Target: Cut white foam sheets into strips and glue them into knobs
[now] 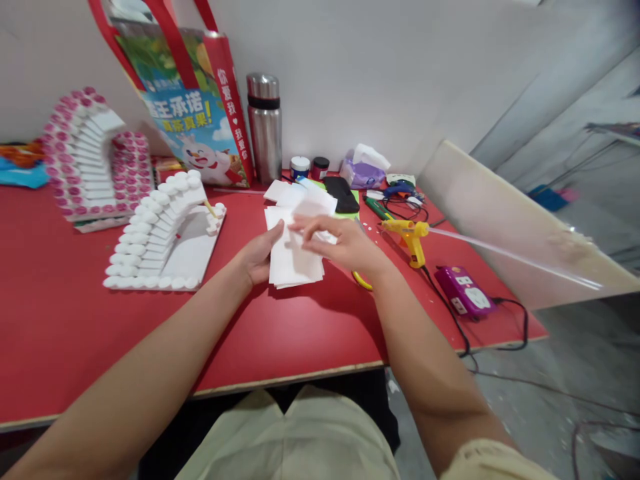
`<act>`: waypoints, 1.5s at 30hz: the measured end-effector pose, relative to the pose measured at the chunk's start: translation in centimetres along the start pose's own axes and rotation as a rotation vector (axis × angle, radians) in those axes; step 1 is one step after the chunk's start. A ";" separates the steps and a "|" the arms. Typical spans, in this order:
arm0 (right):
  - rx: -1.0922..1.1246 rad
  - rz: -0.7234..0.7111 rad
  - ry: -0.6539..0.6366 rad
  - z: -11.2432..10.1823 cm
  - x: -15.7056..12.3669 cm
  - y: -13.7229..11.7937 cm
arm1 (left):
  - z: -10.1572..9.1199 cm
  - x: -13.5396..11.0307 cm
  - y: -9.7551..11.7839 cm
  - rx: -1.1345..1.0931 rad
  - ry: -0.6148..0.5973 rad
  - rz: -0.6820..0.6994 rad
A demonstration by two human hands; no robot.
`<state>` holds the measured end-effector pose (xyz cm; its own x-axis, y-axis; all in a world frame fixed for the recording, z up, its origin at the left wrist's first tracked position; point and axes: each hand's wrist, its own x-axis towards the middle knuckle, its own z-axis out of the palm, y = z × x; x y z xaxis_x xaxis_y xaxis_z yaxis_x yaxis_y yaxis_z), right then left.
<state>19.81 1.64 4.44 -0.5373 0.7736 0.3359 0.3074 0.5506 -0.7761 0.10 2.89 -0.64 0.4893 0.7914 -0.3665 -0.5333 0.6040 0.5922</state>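
Observation:
A stack of white paper sheets (296,263) is held above the red table, its edges slightly fanned. My left hand (260,257) grips the stack along its left side, thumb on top and fingers beneath. Over the upper right of the sheets is my right hand (337,240), a little blurred. Its fingers are bent and apart, with the fingertips at the top sheet; nothing shows between them. More white pieces (305,195) lie just behind the stack. A yellow scissor-like handle (362,281) shows partly under my right wrist.
Left on the red table (320,333) stand a white staircase model (155,237) and a pink-trimmed one (97,160). Behind are a bag (195,113) and steel flask (265,127). At right lie a yellow glue gun (411,239), purple power socket (465,292), cables and leaning board (510,220).

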 end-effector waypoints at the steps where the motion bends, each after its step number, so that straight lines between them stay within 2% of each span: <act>1: -0.046 -0.011 -0.128 0.2 0.0 -0.2 | 0.0 0.0 0.0 0.009 -0.017 -0.009; 2: -0.090 -0.014 -0.215 0.4 0.0 -0.3 | 0.0 0.1 0.0 0.022 -0.031 -0.017; 4: -0.146 -0.008 -0.276 0.6 0.0 -0.2 | 0.0 0.2 -0.1 0.054 -0.051 -0.013; 6: -0.138 0.012 -0.258 0.6 0.1 0.1 | -0.1 0.2 -0.1 0.097 -0.050 0.019; 10: -0.066 0.065 -0.186 0.2 0.1 0.5 | -0.5 0.0 -0.2 0.140 0.029 0.090; 14: 0.043 0.094 -0.001 0.2 0.3 1.1 | -0.5 -0.3 -0.3 0.104 0.028 0.111; 16: 0.094 0.135 0.080 0.6 0.5 1.4 | -0.1 -0.3 -0.4 0.096 0.066 0.160; 20: 0.001 0.234 0.167 2.2 0.9 1.8 | 0.6 -0.3 -0.7 0.100 0.130 0.278; 24: -0.041 0.318 0.362 3.2 1.4 2.9 | 0.7 -0.2 -0.8 0.121 0.129 0.241; 28: 0.128 0.411 0.580 1.7 1.4 4.8 | 0.2 0.1 -0.5 0.094 0.116 0.195; 31: 0.275 0.391 0.739 -0.4 1.2 5.5 | 0.0 0.1 -0.1 0.035 0.108 0.160; 33: 0.403 0.374 0.791 -1.4 1.2 5.0 | 0.1 0.1 0.0 -0.016 0.128 0.159; 34: 0.482 0.383 0.775 -1.5 1.3 4.6 | 0.3 0.0 -0.1 -0.040 0.129 0.159; 36: 0.629 0.426 0.659 -0.9 1.4 3.6 | 0.7 0.0 -0.2 -0.077 0.106 0.152; 39: 0.678 0.483 0.463 1.7 1.6 2.6 | 1.1 0.1 -0.5 -0.107 0.076 0.137; 42: 0.495 0.459 0.435 4.6 1.8 2.8 | 1.1 0.3 -0.7 -0.092 0.067 0.112; 45: 0.258 0.456 0.414 5.9 1.8 3.6 | 1.0 0.5 -0.8 -0.073 0.011 0.077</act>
<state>15.32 3.21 -0.88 -0.0368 0.9960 0.0811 0.2073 0.0870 -0.9744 1.48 2.69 -0.57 0.4372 0.8366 -0.3300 -0.6179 0.5460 0.5657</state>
